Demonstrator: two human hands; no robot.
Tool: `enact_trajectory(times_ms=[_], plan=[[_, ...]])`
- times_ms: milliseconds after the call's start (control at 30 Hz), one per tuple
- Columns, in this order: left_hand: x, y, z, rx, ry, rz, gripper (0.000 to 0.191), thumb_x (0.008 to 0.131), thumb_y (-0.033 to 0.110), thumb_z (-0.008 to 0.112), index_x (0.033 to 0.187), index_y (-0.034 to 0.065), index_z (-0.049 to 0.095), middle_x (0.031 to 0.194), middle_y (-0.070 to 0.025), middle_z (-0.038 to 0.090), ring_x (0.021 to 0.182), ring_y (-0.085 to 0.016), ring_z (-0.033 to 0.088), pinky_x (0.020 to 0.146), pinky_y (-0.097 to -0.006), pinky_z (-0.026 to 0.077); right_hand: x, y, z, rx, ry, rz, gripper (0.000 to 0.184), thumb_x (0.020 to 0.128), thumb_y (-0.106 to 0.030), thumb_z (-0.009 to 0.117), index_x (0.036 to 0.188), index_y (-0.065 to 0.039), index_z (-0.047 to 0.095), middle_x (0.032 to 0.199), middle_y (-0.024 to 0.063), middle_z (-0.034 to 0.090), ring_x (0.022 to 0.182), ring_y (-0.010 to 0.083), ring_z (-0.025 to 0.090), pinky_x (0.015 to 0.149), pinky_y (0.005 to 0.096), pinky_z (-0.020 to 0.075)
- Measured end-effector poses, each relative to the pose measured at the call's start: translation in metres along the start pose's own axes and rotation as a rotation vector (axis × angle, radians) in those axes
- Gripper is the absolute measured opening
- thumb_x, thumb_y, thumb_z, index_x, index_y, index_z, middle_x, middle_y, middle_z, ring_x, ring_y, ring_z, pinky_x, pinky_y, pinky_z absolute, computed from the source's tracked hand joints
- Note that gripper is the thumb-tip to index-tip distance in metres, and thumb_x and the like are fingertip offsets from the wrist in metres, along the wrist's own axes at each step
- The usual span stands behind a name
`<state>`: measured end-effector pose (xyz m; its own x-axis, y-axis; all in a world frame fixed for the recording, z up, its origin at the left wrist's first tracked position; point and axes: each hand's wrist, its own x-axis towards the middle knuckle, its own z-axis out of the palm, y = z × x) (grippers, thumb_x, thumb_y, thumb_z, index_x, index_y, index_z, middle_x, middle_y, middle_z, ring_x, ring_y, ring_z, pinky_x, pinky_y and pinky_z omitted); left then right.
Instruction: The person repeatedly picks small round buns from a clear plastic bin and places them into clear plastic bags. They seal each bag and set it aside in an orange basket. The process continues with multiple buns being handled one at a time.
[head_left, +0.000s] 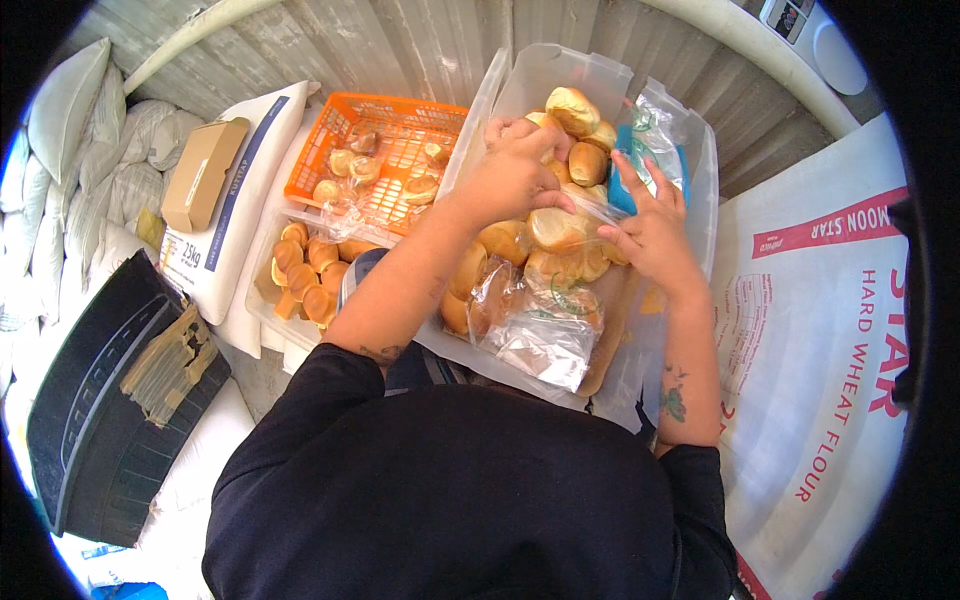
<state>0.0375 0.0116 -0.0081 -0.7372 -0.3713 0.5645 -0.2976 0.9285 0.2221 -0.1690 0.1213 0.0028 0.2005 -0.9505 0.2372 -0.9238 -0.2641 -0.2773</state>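
Note:
Bread rolls (504, 240) fill a large translucent plastic bin (694, 142) in front of me. My left hand (525, 161) is over the rolls at the bin's left side, fingers bent; its fingertips are partly hidden among the rolls. My right hand (649, 221) is at the right side, its thumb and fingers at the edge of a clear plastic bag around a roll (559, 229). Beyond the right fingers, clear printed bags (660, 139) lie on a blue container (621, 176). More clear bags (544, 330), some around rolls, lie at the near end of the bin.
An orange plastic basket (300, 161) with bagged rolls stands to the left. Below it, a smaller translucent tray (262, 304) holds brown buns. A cardboard box (202, 172) rests on a flour sack (247, 187). A black crate (112, 405) is at the lower left; a large flour sack (810, 337) stands right.

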Motion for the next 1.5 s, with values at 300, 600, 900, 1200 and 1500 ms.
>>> enact_trajectory(times_ms=[300,600,900,1200,1500], plan=[[-0.001,0.001,-0.011,0.076,-0.079,-0.002,0.029,0.056,0.045,0.068,0.065,0.0179,0.068,0.098,0.0025,0.046,0.096,-0.019,0.041,0.089,-0.0433,0.022,-0.003,0.01,0.004,0.072,-0.062,0.08,0.036,0.076,-0.043,0.058,0.07,-0.009,0.07,0.125,0.0022,0.049,0.116,0.0239,0.04,0.099,0.0519,0.0198],[-0.002,-0.007,0.011,-0.713,-0.494,-0.785,0.029,0.081,0.036,0.059,0.08,0.0081,0.051,0.078,-0.0036,0.056,0.063,-0.02,0.057,0.059,-0.032,0.046,0.006,0.002,0.001,0.946,-0.248,0.517,0.025,0.086,-0.021,0.053,0.074,0.0,0.059,0.066,0.0061,0.059,0.054,0.0142,0.058,0.051,0.023,0.0449],[0.005,-0.003,0.016,-1.757,-0.054,-1.019,0.023,0.091,0.021,0.046,0.102,0.0013,0.05,0.094,-0.0093,0.058,0.081,-0.02,0.06,0.075,-0.0312,0.051,0.007,-0.017,0.012,1.979,-0.399,0.619,0.025,0.089,-0.018,0.049,0.09,0.006,0.056,0.087,0.0186,0.063,0.073,0.0234,0.065,0.073,0.0344,0.0531],[-0.001,-0.01,0.015,-1.863,-0.315,-0.806,0.007,0.086,0.009,0.053,0.084,0.0072,0.047,0.089,-0.0076,0.059,0.088,-0.017,0.059,0.076,-0.0292,0.049,0.008,-0.025,0.023,1.602,-0.289,0.792,0.017,0.084,-0.018,0.054,0.071,-0.008,0.05,0.06,-0.0017,0.047,0.047,0.0081,0.045,0.054,0.0281,0.0485],[0.016,0.022,0.009,-0.491,-0.356,-0.701,0.021,0.082,0.016,0.062,0.074,0.0065,0.045,0.076,-0.0021,0.058,0.068,-0.01,0.051,0.062,-0.0224,0.039,0.006,-0.016,0.031,0.778,-0.064,0.516,0.028,0.072,-0.007,0.066,0.059,-0.009,0.041,0.058,0.0008,0.046,0.049,0.0124,0.043,0.044,0.0271,0.0353]])
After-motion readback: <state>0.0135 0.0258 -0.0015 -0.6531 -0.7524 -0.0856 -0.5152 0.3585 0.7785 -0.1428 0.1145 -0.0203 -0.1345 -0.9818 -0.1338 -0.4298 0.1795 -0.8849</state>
